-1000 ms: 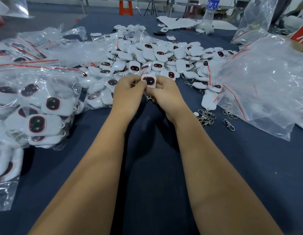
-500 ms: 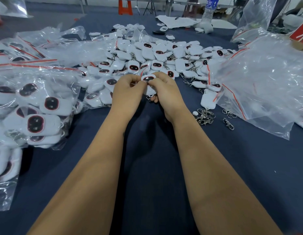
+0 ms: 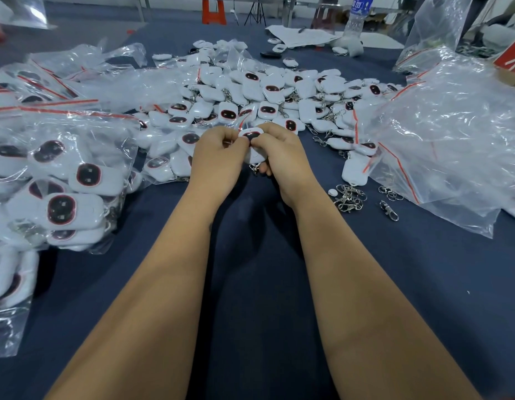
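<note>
Both hands meet over the dark blue table, holding one white keychain device with a black, red-rimmed oval face. My left hand pinches its left edge with curled fingers. My right hand grips its right side, thumb near the dark face. A bit of metal chain hangs below the device between the hands. Most of the device's body is hidden by my fingers.
A large pile of the same white devices lies just beyond the hands. Filled clear bags sit at the left, empty clear bags at the right. Loose metal clasps lie right of my right wrist. A water bottle stands far back.
The device has tilted in my hands so its dark face shows less, and my right thumb has come over its top edge. The hands stay in the same spot.
</note>
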The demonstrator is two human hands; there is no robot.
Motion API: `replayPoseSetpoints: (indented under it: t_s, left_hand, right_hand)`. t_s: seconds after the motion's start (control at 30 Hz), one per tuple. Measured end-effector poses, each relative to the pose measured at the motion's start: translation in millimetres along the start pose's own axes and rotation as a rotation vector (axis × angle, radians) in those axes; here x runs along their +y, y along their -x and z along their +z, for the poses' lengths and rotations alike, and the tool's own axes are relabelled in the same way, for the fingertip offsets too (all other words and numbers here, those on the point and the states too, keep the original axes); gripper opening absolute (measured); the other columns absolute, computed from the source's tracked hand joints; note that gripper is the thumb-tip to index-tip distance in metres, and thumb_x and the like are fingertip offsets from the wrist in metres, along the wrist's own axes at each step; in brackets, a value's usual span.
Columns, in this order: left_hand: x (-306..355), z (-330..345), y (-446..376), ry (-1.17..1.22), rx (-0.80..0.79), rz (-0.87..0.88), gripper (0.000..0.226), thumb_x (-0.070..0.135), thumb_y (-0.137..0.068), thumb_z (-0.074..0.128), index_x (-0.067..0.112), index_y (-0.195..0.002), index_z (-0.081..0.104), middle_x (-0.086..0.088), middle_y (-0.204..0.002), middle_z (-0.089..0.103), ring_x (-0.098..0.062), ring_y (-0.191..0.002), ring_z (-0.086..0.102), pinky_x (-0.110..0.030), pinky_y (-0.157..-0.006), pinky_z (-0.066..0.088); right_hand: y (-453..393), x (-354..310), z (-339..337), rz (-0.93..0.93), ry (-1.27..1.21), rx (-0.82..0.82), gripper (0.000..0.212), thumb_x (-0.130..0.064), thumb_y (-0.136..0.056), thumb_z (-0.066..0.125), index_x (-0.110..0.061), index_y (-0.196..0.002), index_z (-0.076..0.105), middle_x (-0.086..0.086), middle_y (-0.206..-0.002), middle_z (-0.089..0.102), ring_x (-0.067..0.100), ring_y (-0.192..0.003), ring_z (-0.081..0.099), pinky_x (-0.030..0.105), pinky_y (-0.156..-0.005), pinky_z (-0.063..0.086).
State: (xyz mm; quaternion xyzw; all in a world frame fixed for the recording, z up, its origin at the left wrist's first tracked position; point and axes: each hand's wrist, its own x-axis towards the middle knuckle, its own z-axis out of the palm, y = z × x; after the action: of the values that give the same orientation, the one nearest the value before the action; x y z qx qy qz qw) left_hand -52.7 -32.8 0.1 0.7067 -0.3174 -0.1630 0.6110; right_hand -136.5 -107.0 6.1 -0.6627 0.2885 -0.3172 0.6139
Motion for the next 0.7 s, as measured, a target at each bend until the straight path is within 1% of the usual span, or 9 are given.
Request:
replayPoseSetpoints:
  t_s: [0.1, 0.2, 0.33, 0.4, 0.43, 0.47, 0.53, 0.6, 0.7]
  left_hand:
    - [1.2, 1.5, 0.0, -0.061, 0.032, 0.009, 0.013, 0.022, -0.090, 0.059, 0.021, -0.077, 0.062, -0.006, -0.078, 0.068, -0.014, -0.067, 0.055, -0.035, -0.070, 0.049]
    - [1.2, 1.6, -0.1, -0.094, 0.052, 0.020, 0.011, 0.022, -0.087, 0.060, 0.021, -0.078, 0.063, -0.013, -0.083, 0.069, -0.018, -0.070, 0.058, -0.038, -0.073, 0.052]
    - [1.4, 0.3, 0.0, -0.042, 0.052, 0.047, 0.010, 0.025, -0.089, 0.062, 0.024, -0.080, 0.066, 0.002, -0.072, 0.066, -0.015, -0.068, 0.057, -0.034, -0.072, 0.050]
    - [2.7, -1.5, 0.6, 0.007, 0.071, 0.068, 0.011, 0.021, -0.090, 0.061, 0.023, -0.082, 0.068, 0.009, -0.064, 0.062, -0.011, -0.061, 0.055, -0.026, -0.065, 0.046]
    - [3.3, -2.3, 0.8, 0.030, 0.087, 0.076, 0.012, 0.017, -0.089, 0.060, 0.023, -0.082, 0.068, 0.009, -0.063, 0.062, -0.010, -0.059, 0.055, -0.025, -0.061, 0.045]
    - [3.9, -3.0, 1.2, 0.041, 0.106, 0.087, 0.014, 0.012, -0.087, 0.059, 0.024, -0.085, 0.067, 0.008, -0.068, 0.062, -0.009, -0.059, 0.055, -0.023, -0.057, 0.044]
    - [5.0, -4.0, 2.1, 0.030, 0.140, 0.117, 0.020, 0.006, -0.085, 0.059, 0.025, -0.094, 0.062, 0.007, -0.081, 0.060, 0.002, -0.058, 0.055, -0.016, -0.050, 0.044]
    - [6.3, -3.4, 3.3, 0.027, 0.157, 0.138, 0.024, 0.007, -0.085, 0.063, 0.025, -0.099, 0.057, 0.009, -0.082, 0.055, 0.008, -0.054, 0.051, -0.011, -0.044, 0.040]
    - [8.0, -2.4, 4.1, 0.022, 0.180, 0.161, 0.029, 0.007, -0.084, 0.063, 0.024, -0.107, 0.055, 0.010, -0.082, 0.053, 0.007, -0.055, 0.050, -0.012, -0.047, 0.042]
  right_hand:
    - [0.8, -1.2, 0.2, -0.004, -0.015, -0.007, 0.020, -0.004, -0.090, 0.049, -0.013, -0.088, 0.067, 0.002, -0.076, 0.059, -0.001, -0.045, 0.046, 0.014, -0.045, 0.037]
    - [0.9, -2.0, 0.6, -0.008, -0.009, -0.003, 0.023, -0.004, -0.089, 0.049, -0.016, -0.084, 0.068, -0.001, -0.074, 0.059, -0.002, -0.046, 0.047, 0.014, -0.044, 0.037]
    - [1.0, -1.5, 0.9, -0.013, -0.059, 0.054, 0.028, -0.006, -0.090, 0.053, -0.023, -0.069, 0.061, -0.006, -0.063, 0.058, 0.003, -0.047, 0.048, 0.015, -0.043, 0.037]
    - [-0.6, -2.5, 0.8, -0.018, -0.166, 0.127, 0.023, -0.005, -0.091, 0.055, -0.018, -0.072, 0.058, -0.001, -0.067, 0.059, 0.008, -0.049, 0.048, 0.017, -0.042, 0.036]
    - [-1.6, -3.6, -0.2, -0.026, -0.237, 0.173, 0.020, -0.004, -0.092, 0.054, -0.015, -0.076, 0.056, 0.002, -0.069, 0.060, 0.011, -0.049, 0.050, 0.018, -0.042, 0.036]
    - [-2.7, -4.9, -1.8, -0.038, -0.315, 0.213, 0.019, -0.002, -0.093, 0.052, -0.013, -0.078, 0.054, 0.005, -0.070, 0.061, 0.014, -0.049, 0.054, 0.019, -0.043, 0.037]
    - [-3.9, -7.9, -5.8, -0.068, -0.467, 0.246, 0.018, 0.002, -0.094, 0.048, -0.011, -0.081, 0.050, 0.006, -0.071, 0.063, 0.019, -0.055, 0.062, 0.021, -0.049, 0.044]
    - [-4.7, -9.5, -6.8, -0.098, -0.538, 0.228, 0.018, 0.004, -0.093, 0.048, -0.011, -0.083, 0.051, 0.004, -0.074, 0.063, 0.020, -0.067, 0.063, 0.023, -0.057, 0.048]
    - [-5.4, -6.7, 1.5, -0.100, -0.394, 0.228, 0.014, 0.002, -0.092, 0.055, -0.012, -0.093, 0.053, 0.006, -0.087, 0.063, 0.018, -0.082, 0.060, 0.025, -0.069, 0.049]
